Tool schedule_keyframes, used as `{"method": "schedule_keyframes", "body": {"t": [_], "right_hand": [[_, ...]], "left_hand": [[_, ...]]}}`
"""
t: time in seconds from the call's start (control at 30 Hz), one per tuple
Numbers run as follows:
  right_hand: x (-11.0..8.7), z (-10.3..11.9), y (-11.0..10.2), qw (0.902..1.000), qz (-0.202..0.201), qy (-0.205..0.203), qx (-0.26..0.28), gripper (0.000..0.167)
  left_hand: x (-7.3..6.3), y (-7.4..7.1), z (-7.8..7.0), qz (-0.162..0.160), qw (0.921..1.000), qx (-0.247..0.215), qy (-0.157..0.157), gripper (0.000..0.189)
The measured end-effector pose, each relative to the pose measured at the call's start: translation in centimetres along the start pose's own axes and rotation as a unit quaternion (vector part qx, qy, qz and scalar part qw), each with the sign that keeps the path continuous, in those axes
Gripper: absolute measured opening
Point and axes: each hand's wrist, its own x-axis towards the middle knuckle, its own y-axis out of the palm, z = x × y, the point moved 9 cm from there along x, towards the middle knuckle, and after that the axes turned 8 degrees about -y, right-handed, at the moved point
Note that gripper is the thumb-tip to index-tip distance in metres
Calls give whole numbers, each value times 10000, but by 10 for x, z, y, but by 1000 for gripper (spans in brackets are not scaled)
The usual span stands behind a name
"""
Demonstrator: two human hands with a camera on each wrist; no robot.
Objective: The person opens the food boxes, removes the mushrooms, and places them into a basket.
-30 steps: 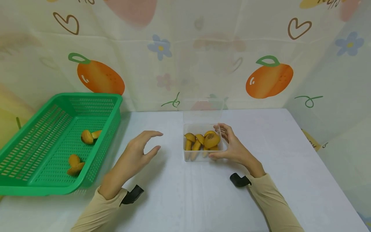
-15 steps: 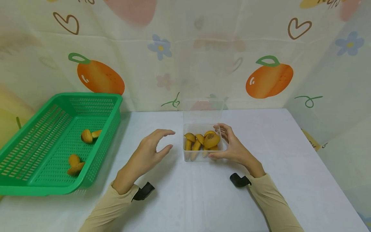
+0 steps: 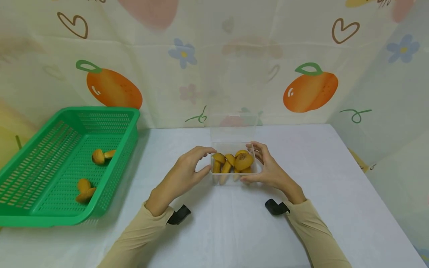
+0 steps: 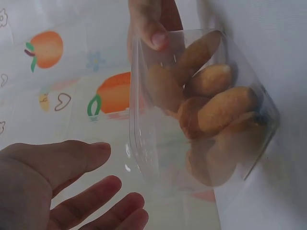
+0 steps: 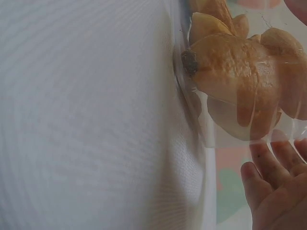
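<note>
A clear plastic box point(image 3: 234, 180) with its lid raised stands on the table in the head view. Several brown-capped mushrooms point(image 3: 244, 161) lie inside it. My right hand point(image 3: 269, 169) holds the box at its right side, thumb at the front and fingers round the back corner. My left hand point(image 3: 184, 171) is at the left side of the box, thumb and fingers spread apart. In the left wrist view the left fingers point(image 4: 103, 196) stand just short of the box wall, with nothing between them. The right wrist view shows mushrooms point(image 5: 240, 72) through the clear wall.
On the left stands a green plastic basket point(image 3: 114, 186) with a few mushrooms point(image 3: 85, 191) in it. The white table point(image 3: 301, 149) meets a patterned cloth backdrop point(image 3: 234, 74) behind the box. The transparent lid point(image 3: 233, 126) stands up at the back of the box.
My left hand has moved right, from between the basket and the box to the box's left side. The right hand has stayed on the box. The head view has shifted slightly.
</note>
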Motion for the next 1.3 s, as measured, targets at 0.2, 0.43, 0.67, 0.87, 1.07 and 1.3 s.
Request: {"method": "schedule_keyframes", "body": {"t": [0.2,0.43,0.67,0.87,1.07,1.3], "right_hand": [[0,0,-2,10000,-25,23,51,110],[1,0,-2,10000,0,53,7,109],[1,-1,-2,9999,-15,78,64,108],[1,-1,0,9999,-29,64,120,107],[0,-1,-1,9999,-17,69,77,108],[-1,0,-1,9998,-11,191,70,109]], "left_hand": [[10,7,-6,15,9998,-82,157,41],[23,20,-13,202,9994,-215,182,40],[31,35,-12,361,9980,-496,148,41],[36,47,-14,535,9967,-599,126,43],[40,60,-17,698,9969,-341,103,43],[45,66,-19,853,9960,-255,11,46]]}}
